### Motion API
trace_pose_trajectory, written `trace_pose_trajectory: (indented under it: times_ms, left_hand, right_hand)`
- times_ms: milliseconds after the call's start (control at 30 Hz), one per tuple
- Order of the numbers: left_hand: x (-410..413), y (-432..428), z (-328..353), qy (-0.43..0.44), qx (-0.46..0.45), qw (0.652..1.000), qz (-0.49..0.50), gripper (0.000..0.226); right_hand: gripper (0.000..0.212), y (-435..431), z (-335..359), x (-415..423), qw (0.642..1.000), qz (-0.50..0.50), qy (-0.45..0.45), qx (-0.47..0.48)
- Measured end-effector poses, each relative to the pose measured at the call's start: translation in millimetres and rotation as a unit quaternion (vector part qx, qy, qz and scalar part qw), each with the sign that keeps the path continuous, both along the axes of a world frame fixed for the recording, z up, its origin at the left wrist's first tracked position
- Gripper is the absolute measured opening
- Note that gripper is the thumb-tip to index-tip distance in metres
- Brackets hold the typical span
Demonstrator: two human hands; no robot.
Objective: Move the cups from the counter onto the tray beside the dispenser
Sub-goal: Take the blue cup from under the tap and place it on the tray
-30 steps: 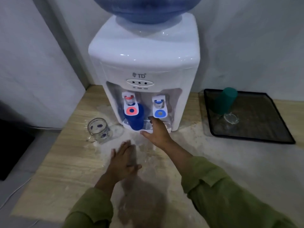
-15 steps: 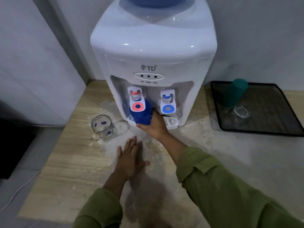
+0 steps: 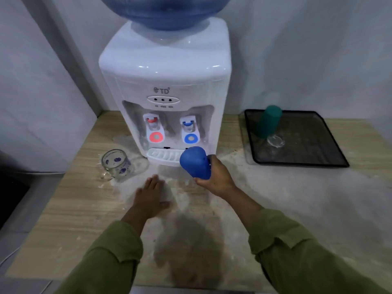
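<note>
I see the green cup (image 3: 268, 122) on the tray (image 3: 331, 143). My right hand (image 3: 215, 177) fingers grip the blue cup (image 3: 195, 163); left hand (image 3: 149, 197) lies flat. The glass mug (image 3: 116, 166) waits on the surface (image 3: 63, 209).

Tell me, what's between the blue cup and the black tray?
Only bare, dusty counter separates the blue cup from the tray, seen from the head camera.

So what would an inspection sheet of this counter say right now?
Surface: wood-look counter, pale worn patches in front of the dispenser.
Job's things: blue cup in the right hand; glass mug on the counter, left of the dispenser; green cup and a clear glass on the black tray.
Clutter: nothing seen.
Grippers: right hand grips the blue cup; left hand flat on the counter.
Cables: white cable, lower left.
Surroundings: grey walls.
</note>
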State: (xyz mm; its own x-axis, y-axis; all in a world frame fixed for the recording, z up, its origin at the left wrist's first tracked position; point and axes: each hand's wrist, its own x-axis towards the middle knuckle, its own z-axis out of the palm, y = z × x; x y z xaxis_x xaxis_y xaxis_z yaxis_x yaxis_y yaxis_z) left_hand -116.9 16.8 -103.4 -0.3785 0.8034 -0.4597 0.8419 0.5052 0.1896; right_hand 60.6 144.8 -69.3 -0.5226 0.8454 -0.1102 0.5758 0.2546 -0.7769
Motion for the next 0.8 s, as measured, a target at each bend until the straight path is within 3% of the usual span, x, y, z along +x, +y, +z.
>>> trace_pose_trajectory:
  times_ms: [200,633,800]
  left_hand:
    - [63,21,8,0.065,0.049,0.997,-0.016,0.07]
    - [200,166,32,-0.036,0.122,0.988,-0.087,0.064]
    - [219,209,30,-0.032,0.122,0.989,-0.078,0.054]
  right_hand:
    - [0.06,13,8,76,0.998,-0.05,0.004,0.034]
    - [0.065,112,48,203,0.969,-0.204,0.049,0.131]
    - [0.066,167,46,231,0.953,-0.255,-0.016,0.163]
